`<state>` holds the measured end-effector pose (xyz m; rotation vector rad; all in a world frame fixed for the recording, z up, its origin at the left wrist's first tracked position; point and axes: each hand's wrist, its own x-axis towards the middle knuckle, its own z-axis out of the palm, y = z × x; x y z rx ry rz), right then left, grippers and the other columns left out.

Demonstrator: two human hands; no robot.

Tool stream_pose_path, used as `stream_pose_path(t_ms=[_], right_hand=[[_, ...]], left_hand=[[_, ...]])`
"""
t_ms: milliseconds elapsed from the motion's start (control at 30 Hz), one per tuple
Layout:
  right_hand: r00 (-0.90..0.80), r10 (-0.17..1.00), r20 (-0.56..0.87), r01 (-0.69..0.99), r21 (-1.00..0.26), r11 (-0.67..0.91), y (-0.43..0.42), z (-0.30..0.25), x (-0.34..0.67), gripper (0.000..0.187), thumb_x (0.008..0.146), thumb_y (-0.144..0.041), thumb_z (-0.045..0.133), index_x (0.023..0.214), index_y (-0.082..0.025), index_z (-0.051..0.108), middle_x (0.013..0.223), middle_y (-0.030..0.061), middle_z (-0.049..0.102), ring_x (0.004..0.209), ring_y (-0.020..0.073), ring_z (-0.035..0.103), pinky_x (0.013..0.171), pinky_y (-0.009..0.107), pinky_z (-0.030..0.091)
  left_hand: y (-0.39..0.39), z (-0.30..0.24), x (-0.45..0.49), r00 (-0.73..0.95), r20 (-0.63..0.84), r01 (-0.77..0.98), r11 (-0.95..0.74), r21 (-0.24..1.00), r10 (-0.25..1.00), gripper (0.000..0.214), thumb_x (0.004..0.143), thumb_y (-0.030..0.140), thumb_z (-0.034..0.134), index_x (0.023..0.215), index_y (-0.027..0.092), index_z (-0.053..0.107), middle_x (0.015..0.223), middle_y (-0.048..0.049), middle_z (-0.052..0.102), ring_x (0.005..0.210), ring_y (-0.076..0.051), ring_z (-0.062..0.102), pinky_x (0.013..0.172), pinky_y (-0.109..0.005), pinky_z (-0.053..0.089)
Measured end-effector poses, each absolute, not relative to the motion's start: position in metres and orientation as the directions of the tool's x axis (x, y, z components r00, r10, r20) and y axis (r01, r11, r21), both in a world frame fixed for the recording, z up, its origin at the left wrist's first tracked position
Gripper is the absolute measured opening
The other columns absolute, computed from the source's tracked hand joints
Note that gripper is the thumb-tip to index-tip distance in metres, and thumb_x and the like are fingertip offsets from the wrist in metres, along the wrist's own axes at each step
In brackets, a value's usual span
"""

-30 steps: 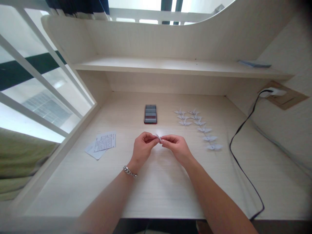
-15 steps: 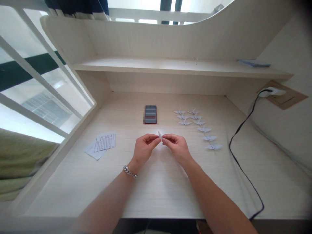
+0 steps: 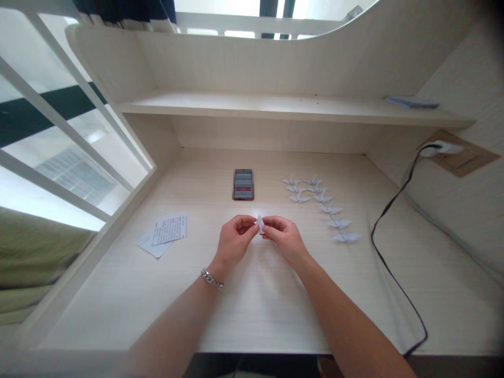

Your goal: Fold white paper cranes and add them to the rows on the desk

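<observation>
L hand (image 3: 235,237) & R hand (image 3: 284,237) both pinching the folded paper (image 3: 260,223) — imo go light, line up edges b4 pressing creases.

From our white folded paper (image 3: 260,224), we can pass toward twelve o'clock between a dark rectangular device (image 3: 243,185) and white paper cranes (image 3: 329,210), blocking one to three.

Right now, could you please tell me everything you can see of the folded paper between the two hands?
The folded paper is small and white, narrowing to a point at its top. The left hand and right hand pinch it from either side over the desk; finer folds are too small to tell.
</observation>
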<state>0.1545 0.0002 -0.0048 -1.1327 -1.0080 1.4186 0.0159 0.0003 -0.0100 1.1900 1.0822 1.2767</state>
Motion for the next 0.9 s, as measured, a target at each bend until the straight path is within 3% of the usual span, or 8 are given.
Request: stream_pose_path(t_ms=[167,367,900], right_hand=[[-0.051,0.992,-0.114,-0.173,-0.977,-0.122,-0.0004,-0.0039,0.1550,0.021,0.065,-0.034,0.068,0.076,-0.016,0.064,0.069,0.0012,0.061,0.062,0.0124,0.057,0.056,0.025,0.048],[-0.079,0.993,-0.085,-0.132,-0.987,-0.095,0.0003,-0.0073,0.1560,0.026,0.065,-0.039,0.068,0.077,-0.016,0.064,0.071,0.0028,0.061,0.066,0.0142,0.057,0.056,0.025,0.048],[-0.080,0.996,0.044,0.018,-0.999,0.045,0.0002,-0.0097,0.1591,0.025,0.070,-0.040,0.066,0.077,-0.016,0.064,0.068,0.0029,0.063,0.061,0.0144,0.056,0.057,0.027,0.046]], left_hand=[[-0.0009,-0.0080,0.0170,0.046,0.045,-0.092,-0.041,0.995,0.998,0.031,0.067,0.026,0.070,0.094,0.013,0.063,0.078,-0.0054,0.068,0.070,-0.015,0.063,0.068,-0.027,0.051],[-0.0021,-0.0076,0.0168,0.041,0.046,-0.040,-0.045,0.998,0.998,0.022,0.067,0.029,0.069,0.082,0.013,0.068,0.081,-0.0073,0.070,0.073,-0.017,0.064,0.069,-0.028,0.051],[-0.0007,-0.0080,0.0134,0.087,0.094,0.030,-0.097,0.995,0.992,0.019,0.072,0.032,0.063,0.080,0.015,0.066,0.073,-0.0041,0.065,0.066,-0.014,0.058,0.062,-0.024,0.047]])
